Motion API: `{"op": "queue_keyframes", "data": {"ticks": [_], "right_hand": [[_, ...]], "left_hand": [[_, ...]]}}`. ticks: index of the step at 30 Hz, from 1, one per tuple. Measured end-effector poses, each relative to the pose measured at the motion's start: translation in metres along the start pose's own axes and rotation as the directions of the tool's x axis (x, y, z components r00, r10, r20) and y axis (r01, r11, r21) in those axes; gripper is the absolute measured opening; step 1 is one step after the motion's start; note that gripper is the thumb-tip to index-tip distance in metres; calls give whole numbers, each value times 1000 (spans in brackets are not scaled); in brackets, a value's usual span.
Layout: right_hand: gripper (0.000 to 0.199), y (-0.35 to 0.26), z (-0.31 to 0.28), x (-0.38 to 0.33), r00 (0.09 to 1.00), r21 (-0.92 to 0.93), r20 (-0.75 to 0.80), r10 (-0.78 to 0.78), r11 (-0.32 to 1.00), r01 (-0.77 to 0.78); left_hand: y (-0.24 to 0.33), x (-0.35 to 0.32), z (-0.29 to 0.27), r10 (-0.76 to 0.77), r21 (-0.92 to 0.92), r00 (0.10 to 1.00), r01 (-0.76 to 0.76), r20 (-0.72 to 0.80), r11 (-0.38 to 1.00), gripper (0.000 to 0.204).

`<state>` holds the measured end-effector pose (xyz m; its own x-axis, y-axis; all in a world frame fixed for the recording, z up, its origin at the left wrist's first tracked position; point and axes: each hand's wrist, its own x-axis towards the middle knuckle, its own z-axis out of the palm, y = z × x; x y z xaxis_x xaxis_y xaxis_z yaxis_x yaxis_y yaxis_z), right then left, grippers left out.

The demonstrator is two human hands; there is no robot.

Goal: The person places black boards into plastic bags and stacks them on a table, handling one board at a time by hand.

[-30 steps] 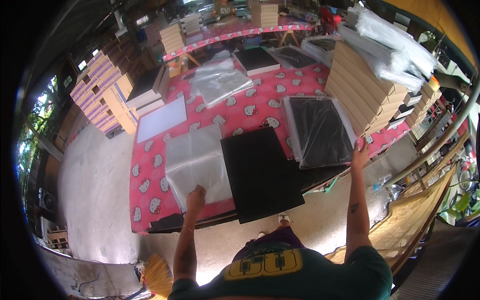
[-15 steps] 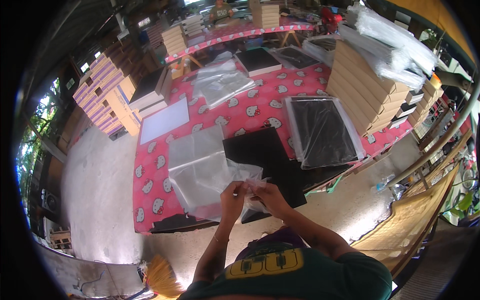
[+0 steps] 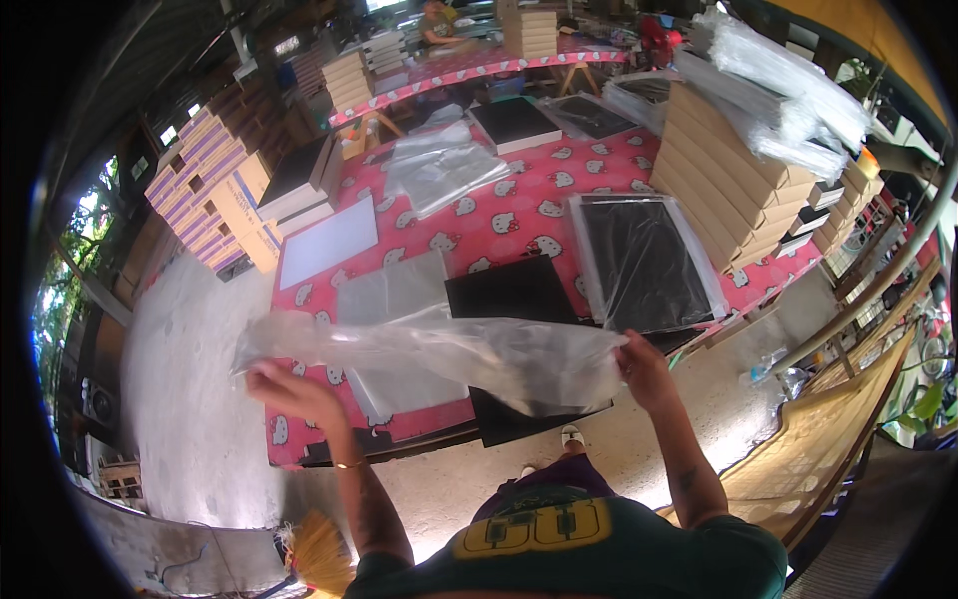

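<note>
Pink patterned cloth covers the long table ahead of me, stacks of flat boxes along its right edge. At the near left corner my left hand is closed, pinching one end of a clear plastic bag stretched above the near edge. Under the bag lies a black board on the cloth beside a pile of clear sheets. My right hand grips the bag's other end, fingers curled shut, near a bagged black board.
</note>
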<state>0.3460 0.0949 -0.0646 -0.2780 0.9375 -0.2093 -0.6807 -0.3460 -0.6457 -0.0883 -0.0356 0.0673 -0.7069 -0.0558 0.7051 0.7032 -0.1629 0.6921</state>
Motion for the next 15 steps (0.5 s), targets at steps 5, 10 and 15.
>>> {"op": "queue_keyframes", "data": {"ticks": [5,10,15], "right_hand": [[9,16,31,9,983,106,-62,-176,978,181],[25,7,6,38,933,128,-230,-275,942,310],[35,-11,-24,25,744,-606,-95,-661,632,484]], "left_hand": [[-138,-51,18,-64,210,473,-262,879,942,7],[-245,-11,-15,-418,581,717,22,558,813,15],[-114,45,63,82,286,989,-114,122,951,16]]}}
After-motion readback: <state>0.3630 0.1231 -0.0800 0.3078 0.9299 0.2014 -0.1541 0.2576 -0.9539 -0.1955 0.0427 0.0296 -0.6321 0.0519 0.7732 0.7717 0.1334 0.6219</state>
